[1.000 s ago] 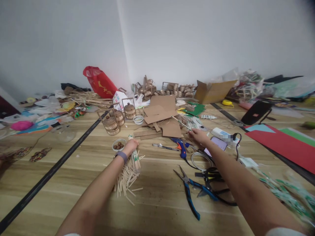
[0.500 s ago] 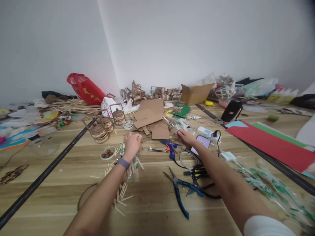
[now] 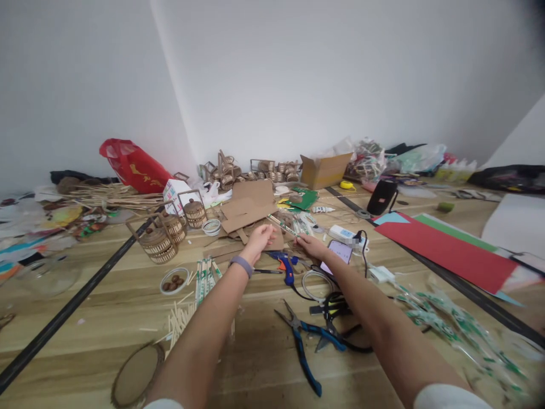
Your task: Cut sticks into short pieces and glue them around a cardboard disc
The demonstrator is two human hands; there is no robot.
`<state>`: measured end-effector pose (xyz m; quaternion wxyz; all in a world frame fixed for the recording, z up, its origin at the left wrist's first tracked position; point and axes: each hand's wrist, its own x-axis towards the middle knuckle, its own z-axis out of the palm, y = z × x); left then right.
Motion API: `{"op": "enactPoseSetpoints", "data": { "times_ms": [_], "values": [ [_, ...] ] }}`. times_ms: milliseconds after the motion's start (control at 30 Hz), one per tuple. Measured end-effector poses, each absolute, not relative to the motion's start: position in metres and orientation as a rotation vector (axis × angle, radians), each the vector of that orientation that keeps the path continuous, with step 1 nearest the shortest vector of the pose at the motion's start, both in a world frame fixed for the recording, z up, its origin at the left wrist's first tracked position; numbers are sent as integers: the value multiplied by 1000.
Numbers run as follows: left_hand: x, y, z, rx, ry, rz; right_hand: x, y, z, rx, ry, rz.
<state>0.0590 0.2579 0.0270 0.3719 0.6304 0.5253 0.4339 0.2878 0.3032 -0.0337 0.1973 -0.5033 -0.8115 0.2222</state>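
My right hand (image 3: 310, 245) is closed on the near end of a chopstick packet (image 3: 283, 225), a slim green-and-white wrapped one that slants up to the left. Just beside the packet is my left hand (image 3: 260, 237), its fingers curled together; whether anything is in them is hidden. Below the hands lies a blue hot glue gun (image 3: 288, 268). More wrapped chopsticks (image 3: 206, 279) lie left of my left forearm, near short loose sticks (image 3: 181, 318). Other wrappers (image 3: 303, 221) lie behind my right hand, next to cardboard sheets (image 3: 251, 199).
Small lidded baskets (image 3: 158, 245) stand at left by a bowl of brown beads (image 3: 174, 281). Long-nose pliers (image 3: 300, 335) lie in front, near a cable. A phone (image 3: 337, 255) is beside my right forearm. A wood slice (image 3: 138, 372) sits at front left.
My left hand has moved right, from above the wrapped chopsticks to beside the packet in my right hand. The camera view has shifted, and the wood slice shows more fully.
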Motion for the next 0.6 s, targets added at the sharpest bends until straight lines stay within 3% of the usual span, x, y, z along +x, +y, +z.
{"op": "enactPoseSetpoints", "data": {
  "times_ms": [333,600],
  "values": [
    [115,251,43,1575,1292,1302,289,316,-40,-1417,-2345,692],
    [77,201,121,1933,1216,1484,276,315,-42,-1426,-2287,679]
  ]
}}
